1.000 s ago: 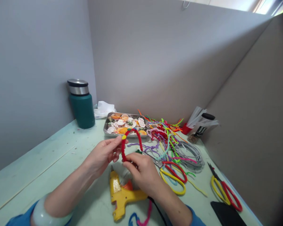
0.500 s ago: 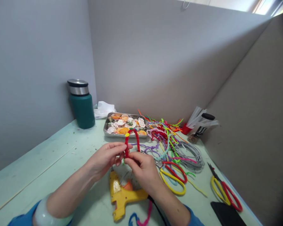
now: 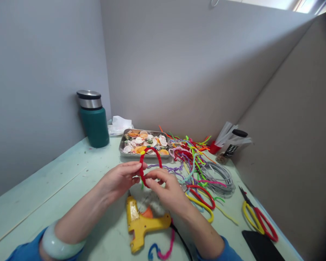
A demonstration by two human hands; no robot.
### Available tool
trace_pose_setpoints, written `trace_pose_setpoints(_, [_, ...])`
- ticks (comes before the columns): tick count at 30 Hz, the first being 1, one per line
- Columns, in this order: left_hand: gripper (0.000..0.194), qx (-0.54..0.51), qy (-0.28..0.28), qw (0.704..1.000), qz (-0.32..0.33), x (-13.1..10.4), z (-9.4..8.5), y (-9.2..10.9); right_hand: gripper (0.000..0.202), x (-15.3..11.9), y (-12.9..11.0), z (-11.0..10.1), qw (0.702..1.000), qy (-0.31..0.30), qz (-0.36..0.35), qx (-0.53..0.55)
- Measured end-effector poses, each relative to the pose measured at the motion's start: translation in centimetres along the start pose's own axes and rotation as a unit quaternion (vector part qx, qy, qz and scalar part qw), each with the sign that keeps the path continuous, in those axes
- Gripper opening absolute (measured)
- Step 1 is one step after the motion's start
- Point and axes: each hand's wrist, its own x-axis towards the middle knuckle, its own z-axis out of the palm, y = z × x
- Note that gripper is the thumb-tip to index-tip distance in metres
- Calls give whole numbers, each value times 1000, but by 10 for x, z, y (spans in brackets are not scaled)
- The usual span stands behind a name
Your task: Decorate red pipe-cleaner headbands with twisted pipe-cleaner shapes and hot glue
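Observation:
A red pipe cleaner, bent into a loop with small yellow and green bits near its top, is held up between my hands. My left hand pinches the loop's left side between thumb and fingers. At the lower end, my right hand closes its thumb and fingertips on the same pipe cleaner; part of the loop is hidden behind that hand. Below them a yellow glue gun lies on its side, its nozzle pointing away from me. A blue and pink pipe cleaner lies under the glue gun's handle.
Behind my hands stands a metal tray of seashells. To its right spread colourful pipe cleaners, a grey wire coil and red-and-yellow scissors. More scissors lie far right, near a black flat object. A green bottle stands left.
The loop has tilted and opened rounder, its top shifting slightly left. My right hand has moved a little right and down, showing more of the glue gun's handle.

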Motion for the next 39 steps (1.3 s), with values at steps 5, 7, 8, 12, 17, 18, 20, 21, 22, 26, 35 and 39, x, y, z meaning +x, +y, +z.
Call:
trace_pose_setpoints(5, [7,-24,10,1000,-5,1,-4,4,17,2,-1,-3,1000,11,17,24])
trace_pose_setpoints(7, [7,-27,13,1000,0,1,-6,5,19,5,3,-9,996,57,46,44])
trace_pose_setpoints(8, [7,-32,13,999,3,2,-6,6,20,6,5,-11,994,80,58,50])
trace_pose_setpoints(12, [10,-85,13,996,9,2,-5,7,22,7,13,-15,988,133,71,38])
trace_pose_setpoints(17, [19,-136,23,989,49,2,-3,8,21,2,7,-7,989,136,53,34])
trace_pose_setpoints(18, [19,-140,19,989,54,2,-2,8,20,1,5,-4,990,127,45,40])
trace_pose_setpoints(20, [18,-137,0,989,56,1,-2,7,19,-2,1,2,993,103,34,49])
trace_pose_setpoints(21, [16,-134,-13,989,57,1,-2,7,20,-4,-1,5,994,90,31,52])
trace_pose_setpoints(22, [14,-131,-25,989,58,1,-2,6,22,-5,-2,7,995,78,31,52])
trace_pose_setpoints(26, [8,-125,-57,989,60,2,-1,1,25,-7,-1,14,996,63,33,52])
trace_pose_setpoints(35, [7,-93,-65,992,59,2,-2,-4,18,-5,3,16,991,107,53,69])
trace_pose_setpoints(39, [9,-77,-59,993,63,4,-4,-5,17,-6,5,15,992,121,33,23])
